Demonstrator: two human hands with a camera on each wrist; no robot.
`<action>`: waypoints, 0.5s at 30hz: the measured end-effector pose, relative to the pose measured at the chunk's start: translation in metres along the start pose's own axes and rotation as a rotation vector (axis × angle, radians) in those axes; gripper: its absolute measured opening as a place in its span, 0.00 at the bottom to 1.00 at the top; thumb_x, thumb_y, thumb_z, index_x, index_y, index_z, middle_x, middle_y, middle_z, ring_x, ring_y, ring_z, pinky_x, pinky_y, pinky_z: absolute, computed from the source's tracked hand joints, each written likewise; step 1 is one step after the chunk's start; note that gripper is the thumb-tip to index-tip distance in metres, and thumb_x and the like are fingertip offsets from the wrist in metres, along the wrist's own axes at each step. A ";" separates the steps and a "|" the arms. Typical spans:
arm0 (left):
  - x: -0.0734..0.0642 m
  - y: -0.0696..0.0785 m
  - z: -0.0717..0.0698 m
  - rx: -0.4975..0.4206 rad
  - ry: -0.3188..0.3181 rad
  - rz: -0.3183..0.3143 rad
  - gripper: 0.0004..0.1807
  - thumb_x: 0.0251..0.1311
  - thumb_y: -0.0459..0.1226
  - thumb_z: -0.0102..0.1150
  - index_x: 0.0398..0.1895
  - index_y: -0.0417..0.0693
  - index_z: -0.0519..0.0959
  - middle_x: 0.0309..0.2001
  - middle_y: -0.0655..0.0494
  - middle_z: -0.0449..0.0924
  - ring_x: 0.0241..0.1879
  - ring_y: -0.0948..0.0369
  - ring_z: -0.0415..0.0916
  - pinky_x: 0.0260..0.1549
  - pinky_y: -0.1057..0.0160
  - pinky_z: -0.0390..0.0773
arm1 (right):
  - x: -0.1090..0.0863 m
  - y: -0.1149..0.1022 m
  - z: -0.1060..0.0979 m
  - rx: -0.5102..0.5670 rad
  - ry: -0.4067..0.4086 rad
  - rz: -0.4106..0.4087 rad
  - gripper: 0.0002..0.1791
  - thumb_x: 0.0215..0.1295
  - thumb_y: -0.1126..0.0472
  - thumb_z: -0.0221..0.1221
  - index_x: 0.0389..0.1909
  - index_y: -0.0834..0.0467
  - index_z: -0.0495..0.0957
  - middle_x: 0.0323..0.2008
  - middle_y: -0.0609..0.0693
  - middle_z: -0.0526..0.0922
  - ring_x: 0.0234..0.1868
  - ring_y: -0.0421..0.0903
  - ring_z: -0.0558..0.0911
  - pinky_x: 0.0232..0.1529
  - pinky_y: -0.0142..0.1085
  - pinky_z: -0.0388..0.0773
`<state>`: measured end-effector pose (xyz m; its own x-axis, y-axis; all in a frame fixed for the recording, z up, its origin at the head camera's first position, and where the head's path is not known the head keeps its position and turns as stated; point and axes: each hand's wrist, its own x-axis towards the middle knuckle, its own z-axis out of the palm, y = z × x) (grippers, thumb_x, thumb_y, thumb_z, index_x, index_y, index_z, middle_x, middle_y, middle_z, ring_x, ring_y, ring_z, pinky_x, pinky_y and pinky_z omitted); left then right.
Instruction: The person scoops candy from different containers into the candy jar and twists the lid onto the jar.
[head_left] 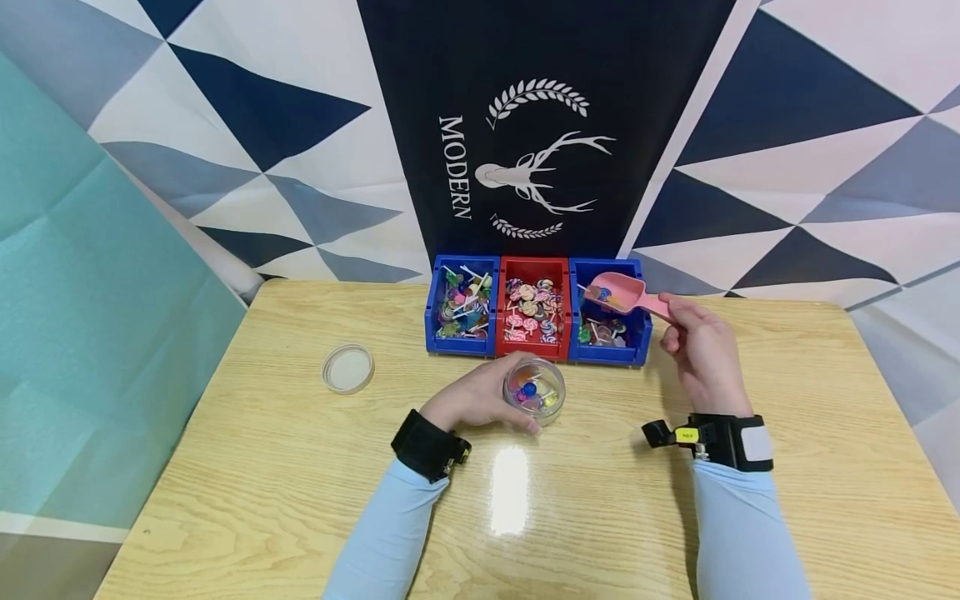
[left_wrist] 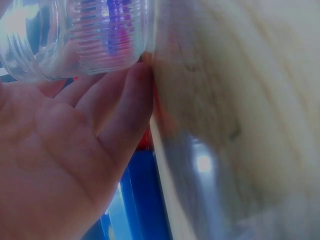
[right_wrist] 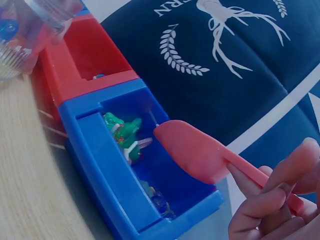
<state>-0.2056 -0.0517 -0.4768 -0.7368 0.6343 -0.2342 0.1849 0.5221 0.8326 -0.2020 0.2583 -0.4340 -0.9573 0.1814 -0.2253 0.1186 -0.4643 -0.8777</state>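
Observation:
My right hand grips the handle of a pink scoop, with the fingers curled round it. A few small colourful pieces lie in the scoop's bowl, which is held over the right blue bin. That bin has small candy-like pieces, some green, at its bottom. My left hand curves round a clear ribbed jar on the table, thumb at the near side and fingers behind. Blue, pink and yellow pieces sit inside the uncapped jar. In the left wrist view the palm faces the jar.
A red bin of tiny lollipop-shaped pieces stands between the right bin and another blue bin holding mixed lollipop pieces. A round lid lies on the wooden table at the left. Behind the bins hangs a patterned cloth.

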 end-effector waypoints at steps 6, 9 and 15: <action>0.000 0.001 0.000 0.005 0.000 -0.009 0.49 0.44 0.50 0.81 0.70 0.61 0.64 0.64 0.61 0.70 0.64 0.59 0.65 0.67 0.49 0.64 | -0.003 -0.006 -0.005 0.088 -0.019 0.017 0.12 0.74 0.61 0.57 0.51 0.62 0.83 0.39 0.50 0.82 0.18 0.41 0.70 0.22 0.30 0.70; 0.000 0.001 0.000 0.006 -0.001 -0.010 0.49 0.44 0.49 0.81 0.71 0.61 0.63 0.64 0.60 0.70 0.64 0.59 0.65 0.67 0.49 0.63 | -0.004 -0.007 -0.008 0.169 -0.043 0.020 0.11 0.73 0.62 0.57 0.50 0.62 0.82 0.35 0.51 0.82 0.16 0.42 0.69 0.23 0.32 0.69; -0.001 0.000 0.000 -0.001 0.003 -0.008 0.49 0.44 0.50 0.81 0.71 0.61 0.64 0.64 0.60 0.70 0.65 0.59 0.65 0.66 0.48 0.64 | -0.005 -0.009 -0.010 0.332 -0.108 0.047 0.10 0.74 0.64 0.56 0.50 0.63 0.80 0.33 0.54 0.83 0.15 0.44 0.66 0.24 0.35 0.65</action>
<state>-0.2049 -0.0517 -0.4769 -0.7405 0.6281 -0.2392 0.1784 0.5267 0.8311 -0.1959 0.2700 -0.4287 -0.9772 0.0686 -0.2011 0.0884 -0.7296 -0.6782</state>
